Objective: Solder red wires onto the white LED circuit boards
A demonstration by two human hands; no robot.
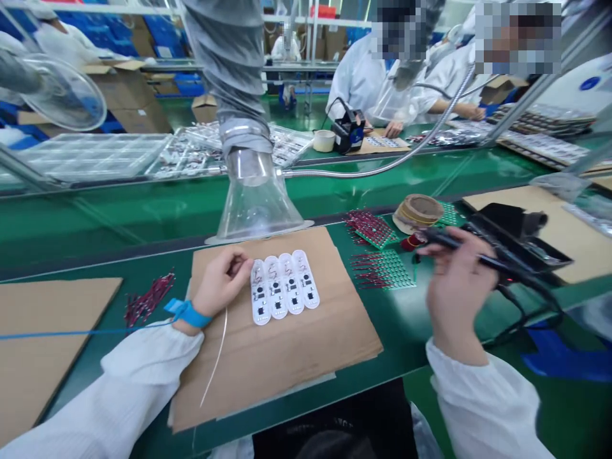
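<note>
Evidently left hand (221,279) touches white panel (285,288); cardboard (296,357) extends past its edges

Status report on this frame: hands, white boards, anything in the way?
Left hand at leftmost board's edge. Right hand gripping black pen-like tool, away from boards. Four white boards side by side on cardboard. Clear hood beyond, not covering them.

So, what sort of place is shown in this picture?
Probably an electronics assembly workshop: white oblong circuit boards on brown cardboard, a clear plastic funnel-shaped hood, and people in white garments at benches behind.
</note>
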